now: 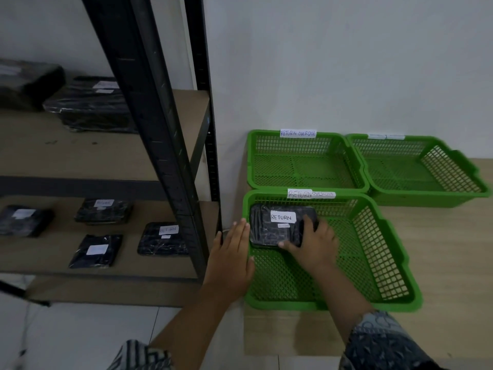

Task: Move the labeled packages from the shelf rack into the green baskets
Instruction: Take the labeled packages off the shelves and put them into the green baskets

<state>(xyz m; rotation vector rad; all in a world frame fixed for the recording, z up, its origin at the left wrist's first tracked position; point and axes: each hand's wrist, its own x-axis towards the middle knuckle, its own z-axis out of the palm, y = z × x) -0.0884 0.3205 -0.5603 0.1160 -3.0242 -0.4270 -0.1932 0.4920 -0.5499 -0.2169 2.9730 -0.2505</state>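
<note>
Wooden worktop (pixel 440 249) is noted at three o'clock, shelf rack (pixel 80 156) at nine. The RETURN package (pixel 266 231) is held in the nearest green basket (pixel 384 265), at its ten o'clock corner, gripped by the right hand (pixel 316 243) with curled fingers. The left hand (pixel 232 255) is laid flat at the rim, fingers together.

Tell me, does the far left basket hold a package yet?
No, the far left basket shows only bare mesh; the one binned package lies in the near basket.

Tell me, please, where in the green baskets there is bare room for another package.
The back-left basket and back-right basket are bare. The near basket is free along its front and right wall; its back-left corner is crowded by the RETURN package and the right hand gripping it.
</note>
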